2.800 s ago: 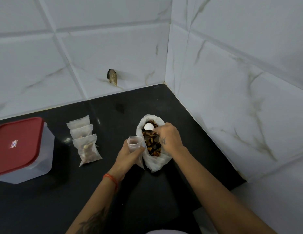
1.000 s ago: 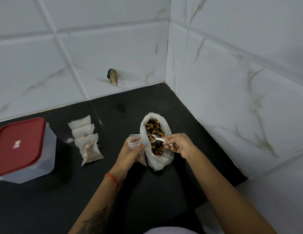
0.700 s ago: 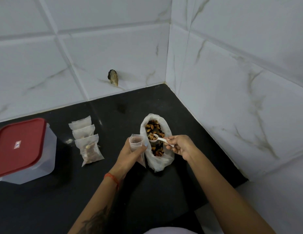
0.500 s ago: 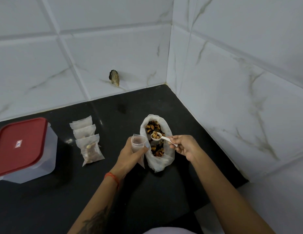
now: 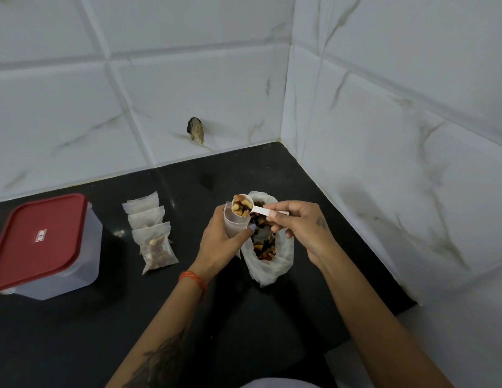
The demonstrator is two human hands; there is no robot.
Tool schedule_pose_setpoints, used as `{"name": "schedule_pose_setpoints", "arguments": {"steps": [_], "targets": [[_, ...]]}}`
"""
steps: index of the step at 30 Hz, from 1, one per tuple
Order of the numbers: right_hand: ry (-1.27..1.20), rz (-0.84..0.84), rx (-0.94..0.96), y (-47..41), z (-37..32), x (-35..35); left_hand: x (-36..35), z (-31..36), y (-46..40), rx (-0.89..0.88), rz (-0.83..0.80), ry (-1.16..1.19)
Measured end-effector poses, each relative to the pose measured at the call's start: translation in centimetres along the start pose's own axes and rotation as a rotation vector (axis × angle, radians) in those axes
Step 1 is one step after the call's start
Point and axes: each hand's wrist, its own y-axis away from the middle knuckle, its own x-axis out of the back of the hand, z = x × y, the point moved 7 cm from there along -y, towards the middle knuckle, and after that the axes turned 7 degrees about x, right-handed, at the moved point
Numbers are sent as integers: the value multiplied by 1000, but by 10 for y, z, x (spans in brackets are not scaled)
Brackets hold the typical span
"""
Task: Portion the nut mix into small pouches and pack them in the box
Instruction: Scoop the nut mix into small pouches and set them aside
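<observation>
right hand (image 5: 297, 228) | scoop (image 5: 242, 205) of nuts | over pouch (image 5: 235, 224) | left hand (image 5: 219, 245)

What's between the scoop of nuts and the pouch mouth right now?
Nothing visible. The right hand holds the loaded scoop right at the open mouth of the small pouch, which the left hand grips upright beside the nut bag.

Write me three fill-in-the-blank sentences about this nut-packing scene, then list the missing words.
1. The right hand holds a white ____ heaped with nuts.
2. The left hand grips an open pouch; the box has a ____ lid.
3. Beside the box lie ____ filled pouches on the black counter.

Missing words: spoon; red; three
</observation>
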Motion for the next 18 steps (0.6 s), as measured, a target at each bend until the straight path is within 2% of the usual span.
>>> {"name": "schedule_pose_setpoints", "arguments": {"steps": [4,7,10,14,18], "targets": [[323,23,232,1,-10,-10,2,1,1,-2,9,5],[631,53,558,7,-21,-17,2,1,2,-4,8,23],[730,126,801,16,-29,-18,0,0,2,6,-9,42],[737,165,882,19,-32,-13,-2,-1,1,8,-15,58],[695,172,869,19,-33,-13,-3,-2,-1,9,-14,75]]}}
